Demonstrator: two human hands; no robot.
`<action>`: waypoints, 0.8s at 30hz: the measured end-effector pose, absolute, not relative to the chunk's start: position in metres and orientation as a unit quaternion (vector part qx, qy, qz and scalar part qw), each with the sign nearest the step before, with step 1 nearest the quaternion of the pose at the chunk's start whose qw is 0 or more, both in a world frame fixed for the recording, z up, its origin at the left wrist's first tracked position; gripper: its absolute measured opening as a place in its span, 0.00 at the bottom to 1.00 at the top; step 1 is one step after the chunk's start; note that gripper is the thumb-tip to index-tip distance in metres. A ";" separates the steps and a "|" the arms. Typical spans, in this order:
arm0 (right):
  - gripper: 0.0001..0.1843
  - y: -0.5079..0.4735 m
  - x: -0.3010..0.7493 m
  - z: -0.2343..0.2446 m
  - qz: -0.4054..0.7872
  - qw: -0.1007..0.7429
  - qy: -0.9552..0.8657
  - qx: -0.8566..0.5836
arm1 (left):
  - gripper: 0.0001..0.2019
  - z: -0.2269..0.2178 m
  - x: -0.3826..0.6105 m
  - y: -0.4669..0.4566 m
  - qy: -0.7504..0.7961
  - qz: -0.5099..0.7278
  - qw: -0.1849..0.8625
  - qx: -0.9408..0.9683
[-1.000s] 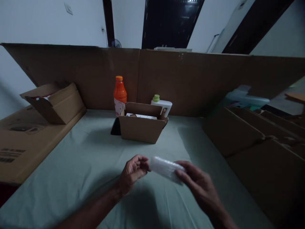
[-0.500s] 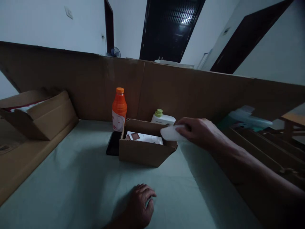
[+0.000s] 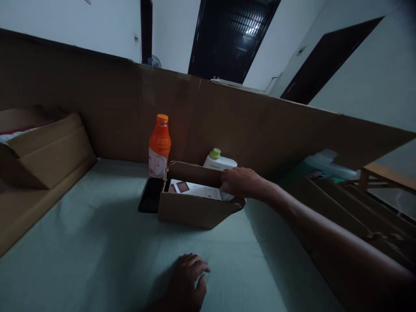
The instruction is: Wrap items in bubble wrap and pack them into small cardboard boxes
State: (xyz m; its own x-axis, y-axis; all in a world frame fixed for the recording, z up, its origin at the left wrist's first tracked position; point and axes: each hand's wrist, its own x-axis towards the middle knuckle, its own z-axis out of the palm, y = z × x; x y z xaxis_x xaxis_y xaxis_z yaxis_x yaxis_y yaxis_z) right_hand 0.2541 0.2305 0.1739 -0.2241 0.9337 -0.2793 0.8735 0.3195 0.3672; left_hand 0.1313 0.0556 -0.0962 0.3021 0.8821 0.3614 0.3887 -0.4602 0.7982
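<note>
My right hand (image 3: 240, 183) reaches into the right end of an open cardboard box (image 3: 186, 211). Its fingers are closed on a pale, whitish object (image 3: 226, 196), mostly hidden by the hand; I cannot make out its kind. Beside that object, inside the box, lies a white carton with brown squares (image 3: 195, 190). My left hand (image 3: 190, 279) rests on the pale green cloth (image 3: 130, 260) in front of the box, fingers loosely bent, thumb apart, nothing in it. A black phone-like slab (image 3: 150, 196) lies against the box's left side.
Behind the box stand an orange bottle (image 3: 160, 145) and a white bottle with a green cap (image 3: 219, 162). A cardboard wall (image 3: 260, 125) runs across the back. Another cardboard box (image 3: 53, 151) sits at left; a clear jug-like container (image 3: 328, 167) is at right.
My right hand has moved left and down with the whitish object, from above the box's right end into it. My left hand has stayed on the cloth. The view has shifted slightly.
</note>
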 end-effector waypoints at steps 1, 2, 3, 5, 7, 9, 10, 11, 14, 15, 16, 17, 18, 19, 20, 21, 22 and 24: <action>0.17 0.228 0.257 0.175 0.066 0.221 0.785 0.574 | 0.17 -0.095 0.131 0.056 0.422 0.407 0.301 0.752; 0.16 0.225 0.259 0.176 0.067 0.214 0.790 0.570 | 0.16 -0.094 0.131 0.056 0.420 0.404 0.301 0.755; 0.16 0.221 0.260 0.177 0.069 0.207 0.794 0.567 | 0.16 -0.094 0.130 0.057 0.418 0.404 0.300 0.756; 0.14 0.216 0.259 0.176 0.068 0.200 0.799 0.563 | 0.16 -0.093 0.130 0.057 0.417 0.408 0.300 0.755; 0.13 0.213 0.257 0.173 0.061 0.200 0.802 0.560 | 0.16 -0.092 0.129 0.057 0.417 0.411 0.302 0.752; 0.13 0.212 0.254 0.168 0.054 0.195 0.806 0.555 | 0.16 -0.091 0.129 0.057 0.419 0.407 0.306 0.751; 0.13 0.212 0.254 0.166 0.052 0.191 0.809 0.554 | 0.15 -0.090 0.128 0.057 0.421 0.406 0.308 0.750; 0.13 0.212 0.254 0.164 0.050 0.184 0.811 0.553 | 0.15 -0.090 0.128 0.057 0.422 0.406 0.309 0.750; 0.12 0.209 0.257 0.164 0.048 0.153 0.816 0.555 | 0.14 -0.088 0.128 0.056 0.417 0.408 0.312 0.749; 0.12 0.207 0.260 0.166 0.051 0.138 0.817 0.558 | 0.14 -0.087 0.127 0.055 0.415 0.415 0.314 0.746; 0.13 0.203 0.264 0.169 0.057 0.121 0.817 0.561 | 0.13 -0.085 0.126 0.055 0.412 0.426 0.314 0.742; 0.15 0.197 0.270 0.172 0.068 0.095 0.815 0.567 | 0.13 -0.081 0.123 0.054 0.409 0.442 0.310 0.736; 0.16 0.189 0.277 0.175 0.080 0.057 0.814 0.573 | 0.12 -0.076 0.118 0.054 0.410 0.463 0.300 0.726; 0.17 0.179 0.286 0.176 0.090 0.009 0.811 0.578 | 0.11 -0.070 0.110 0.054 0.416 0.486 0.285 0.714; 0.18 0.168 0.297 0.175 0.095 -0.047 0.806 0.583 | 0.10 -0.063 0.101 0.055 0.429 0.507 0.267 0.698; 0.18 0.156 0.308 0.171 0.091 -0.105 0.798 0.586 | 0.09 -0.056 0.090 0.057 0.449 0.528 0.246 0.677; 0.17 0.145 0.319 0.165 0.077 -0.158 0.790 0.588 | 0.09 -0.049 0.078 0.060 0.476 0.546 0.226 0.651; 0.16 0.125 0.339 0.141 0.027 -0.234 0.774 0.588 | 0.11 -0.037 0.054 0.069 0.534 0.570 0.200 0.591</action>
State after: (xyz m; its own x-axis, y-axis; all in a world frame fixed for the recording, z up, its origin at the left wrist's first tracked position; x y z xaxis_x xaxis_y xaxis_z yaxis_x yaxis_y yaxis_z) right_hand 0.3385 0.1251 0.1414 -0.1993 0.8969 0.3948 0.9225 0.3076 -0.2332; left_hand 0.0542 0.0692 -0.0372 -0.2211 0.8598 0.4603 0.4040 -0.3489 0.8456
